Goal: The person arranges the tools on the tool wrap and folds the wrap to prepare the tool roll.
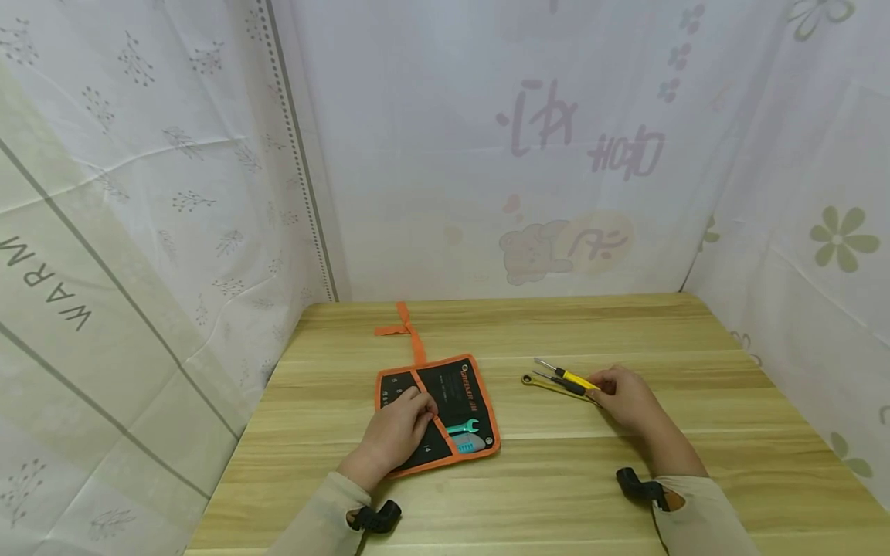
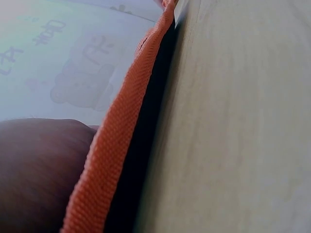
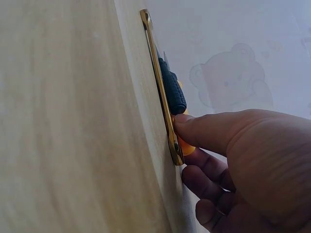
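A black tool pouch with orange trim lies unfolded on the wooden table. My left hand is over it, fingertips pinching the orange pocket edge. In the left wrist view the pouch's orange binding runs close past that hand. Tucked into the pocket are a green open-end wrench and a grey-and-teal tool. To the right, my right hand pinches the handle end of a yellow screwdriver. Beside that lie a black-handled screwdriver and a gold ratchet wrench, the thumb overlapping them.
An orange tie strap extends from the pouch toward the table's back edge. Printed curtains hang behind and on both sides of the wooden table. A black wrist device sits at each sleeve.
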Demonstrator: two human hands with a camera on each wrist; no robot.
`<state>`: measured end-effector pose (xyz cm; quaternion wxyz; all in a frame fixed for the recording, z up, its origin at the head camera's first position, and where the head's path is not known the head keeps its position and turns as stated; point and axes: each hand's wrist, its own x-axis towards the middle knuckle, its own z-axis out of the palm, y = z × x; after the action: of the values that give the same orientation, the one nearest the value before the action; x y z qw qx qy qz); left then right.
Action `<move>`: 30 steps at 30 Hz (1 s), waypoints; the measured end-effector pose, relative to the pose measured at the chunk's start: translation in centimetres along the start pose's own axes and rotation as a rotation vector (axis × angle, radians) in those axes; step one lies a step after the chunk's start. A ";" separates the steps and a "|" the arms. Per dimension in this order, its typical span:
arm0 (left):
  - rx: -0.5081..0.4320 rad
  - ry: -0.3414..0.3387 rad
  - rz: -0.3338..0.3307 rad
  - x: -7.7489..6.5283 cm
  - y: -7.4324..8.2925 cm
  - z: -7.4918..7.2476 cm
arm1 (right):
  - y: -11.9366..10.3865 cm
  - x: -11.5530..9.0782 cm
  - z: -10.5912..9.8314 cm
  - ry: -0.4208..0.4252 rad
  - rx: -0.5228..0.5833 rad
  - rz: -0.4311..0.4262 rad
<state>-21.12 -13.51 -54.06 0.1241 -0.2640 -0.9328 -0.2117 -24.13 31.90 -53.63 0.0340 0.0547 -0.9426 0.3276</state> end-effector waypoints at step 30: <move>-0.008 -0.016 0.028 0.0 0.3 0.3 | -1.1 0.0 0.2 0.083 0.028 -0.049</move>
<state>-21.02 -13.14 -54.20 0.1188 -0.2793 -0.9290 -0.2117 -23.99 30.93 -53.07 0.0801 0.0646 -0.9341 0.3419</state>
